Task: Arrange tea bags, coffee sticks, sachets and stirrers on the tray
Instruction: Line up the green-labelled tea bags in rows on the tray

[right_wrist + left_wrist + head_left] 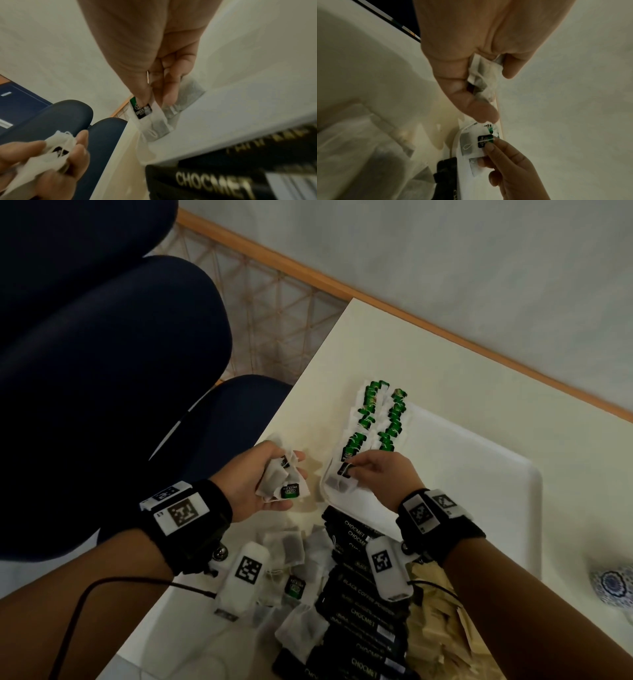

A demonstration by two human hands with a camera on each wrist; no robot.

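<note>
A white tray (496,474) lies on the cream table. Two rows of green-tagged tea bags (376,419) line its left edge. My left hand (270,474) hovers left of the tray and grips a bunch of tea bags (284,477), also seen as crumpled white bags (481,75). My right hand (373,467) pinches the dark tag of one tea bag (339,479) at the tray's near left corner; the tag (143,111) sits between thumb and fingers. Black coffee sticks (363,604) lie in front of the tray.
Loose tea bags (291,549) are scattered on the table near its front-left edge. Pale paper sachets (435,621) are piled right of the coffee sticks. A blue-patterned cup (613,583) stands at the right edge. My dark-clad legs (102,388) lie left of the table.
</note>
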